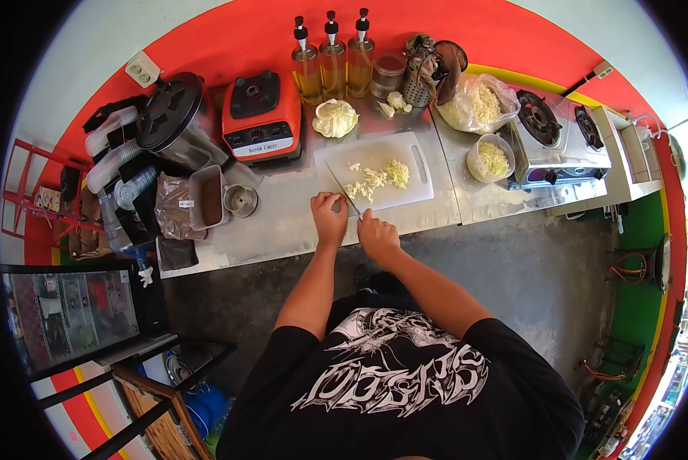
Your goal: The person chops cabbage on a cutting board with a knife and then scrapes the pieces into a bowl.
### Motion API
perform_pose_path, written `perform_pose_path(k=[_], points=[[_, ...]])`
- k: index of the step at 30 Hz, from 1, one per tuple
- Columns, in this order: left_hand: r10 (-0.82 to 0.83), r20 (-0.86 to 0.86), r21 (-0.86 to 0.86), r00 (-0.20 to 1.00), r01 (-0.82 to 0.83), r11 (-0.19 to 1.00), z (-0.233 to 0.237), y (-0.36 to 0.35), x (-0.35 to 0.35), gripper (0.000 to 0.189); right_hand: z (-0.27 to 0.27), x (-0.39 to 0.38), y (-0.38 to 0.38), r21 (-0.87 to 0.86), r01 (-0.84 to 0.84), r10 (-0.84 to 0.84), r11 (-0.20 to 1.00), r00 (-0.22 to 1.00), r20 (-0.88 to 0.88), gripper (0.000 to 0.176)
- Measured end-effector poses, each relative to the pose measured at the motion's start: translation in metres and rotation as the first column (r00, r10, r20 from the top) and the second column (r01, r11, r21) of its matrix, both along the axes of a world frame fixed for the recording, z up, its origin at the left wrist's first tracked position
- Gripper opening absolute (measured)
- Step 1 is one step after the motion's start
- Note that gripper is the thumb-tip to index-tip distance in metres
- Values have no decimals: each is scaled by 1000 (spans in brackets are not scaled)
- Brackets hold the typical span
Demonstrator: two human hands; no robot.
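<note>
My right hand (378,236) is closed round the handle of a kitchen knife (341,182), whose blade points away over the left part of a white cutting board (417,195). Just left of the blade, by the board's near left corner, my left hand (329,217) has its fingers curled together. What they hold, if anything, is too small to make out. Chopped cabbage (376,178) lies in a loose heap on the board, right of the knife. Behind the board sits a cut cabbage head (334,119).
A red blender base (261,115) stands at the back left, beside a metal cup (240,201) and a plastic tub (208,198). Oil bottles (333,69) line the wall. On the right are a bowl of shredded cabbage (491,159), a plastic bag (478,103) and a gas stove (562,142).
</note>
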State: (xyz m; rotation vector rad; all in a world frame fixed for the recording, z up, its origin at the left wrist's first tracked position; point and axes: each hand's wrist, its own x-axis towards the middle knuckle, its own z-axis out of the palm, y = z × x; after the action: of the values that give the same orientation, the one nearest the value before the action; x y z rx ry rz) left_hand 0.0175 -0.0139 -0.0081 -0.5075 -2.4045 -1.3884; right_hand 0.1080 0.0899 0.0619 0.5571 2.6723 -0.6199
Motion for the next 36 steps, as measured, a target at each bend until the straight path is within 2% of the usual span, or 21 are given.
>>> perform_pose_path(k=[8,17,20,23,25,26,29,34,36], points=[[-19,9,12,1000,19,1000,1,4,-8,11,13,-29,21,-11,-82,81,997,996,-29,34],[33,29,35,999,-34,999,-3,4,-11,8,-10,-11,6,75,-33,37,997,997,-62,32],[23,-2,47,1000,-23,999,-2,4,-11,8,-8,-21,17,77,-38,48,996,990,-134,32],[12,27,73,1000,-14,997,-4,0,-11,16,2,-22,22,-5,-44,43,999,985,-166,33],[30,80,261,996,-50,964,-5,3,-10,25,7,-14,15,-53,8,-18,999,983,-182,35],[37,78,272,996,-57,961,-6,2,-11,25,8,-12,11,-42,1,-9,999,983,-184,35],[49,73,226,996,-64,972,-8,-2,0,29,0,7,-4,-50,-51,44,997,990,-132,37],[45,68,215,997,-59,975,-6,6,3,28,-5,12,3,-97,14,-25,995,994,-111,38],[32,49,93,998,-37,995,0,4,3,31,-5,11,9,-87,50,-60,995,991,-119,38]])
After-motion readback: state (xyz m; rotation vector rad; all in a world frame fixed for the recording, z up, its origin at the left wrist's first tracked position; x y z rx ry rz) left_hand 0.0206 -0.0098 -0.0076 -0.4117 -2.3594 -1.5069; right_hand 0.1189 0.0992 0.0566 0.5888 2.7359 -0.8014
